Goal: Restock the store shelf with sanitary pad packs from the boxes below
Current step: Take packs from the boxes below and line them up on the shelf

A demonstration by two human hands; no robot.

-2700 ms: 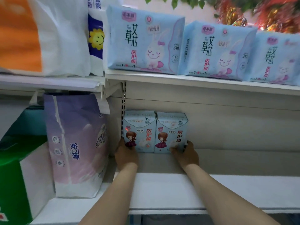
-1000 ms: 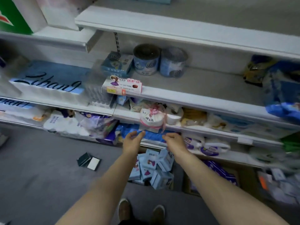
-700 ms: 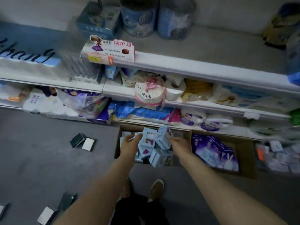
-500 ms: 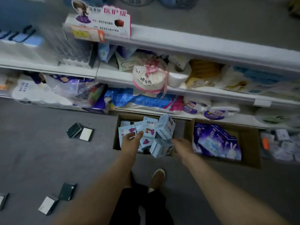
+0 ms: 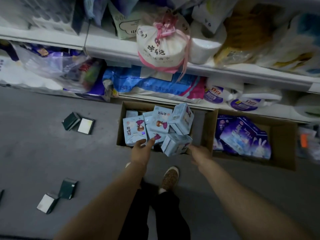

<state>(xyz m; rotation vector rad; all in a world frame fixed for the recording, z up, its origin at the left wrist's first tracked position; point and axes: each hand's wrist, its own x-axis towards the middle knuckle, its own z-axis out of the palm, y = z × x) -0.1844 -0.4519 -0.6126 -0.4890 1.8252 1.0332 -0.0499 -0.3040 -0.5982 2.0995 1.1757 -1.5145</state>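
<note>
Both hands now sit lower than half a second ago, down at the near edge of the open brown cardboard box on the grey floor, and the view has tipped further down.

Farthest left on the floor lie small dark green flat cases with white faces, apart from the box and no part of the job. Next comes the cardboard box, tucked against the foot of the white store shelf, probably so stock sits right under its destination. It holds a loose heap of pale blue sanitary pad packs printed with a cartoon girl, some flat, some tipped on edge; these are the things to be restocked.

The left hand has straight, spread fingers touching the lower edge of the nearest flat pack, holding nothing yet. The right hand is just beside a tilted light blue pack at the near right corner; its fingers are hidden behind the pack and the hand's back, so I cannot tell whether it grips. The two hands flank the heap, likely to gather packs together.

To the right stands a second brown cardboard box, holding purple packs with a white rabbit, untouched.
</note>
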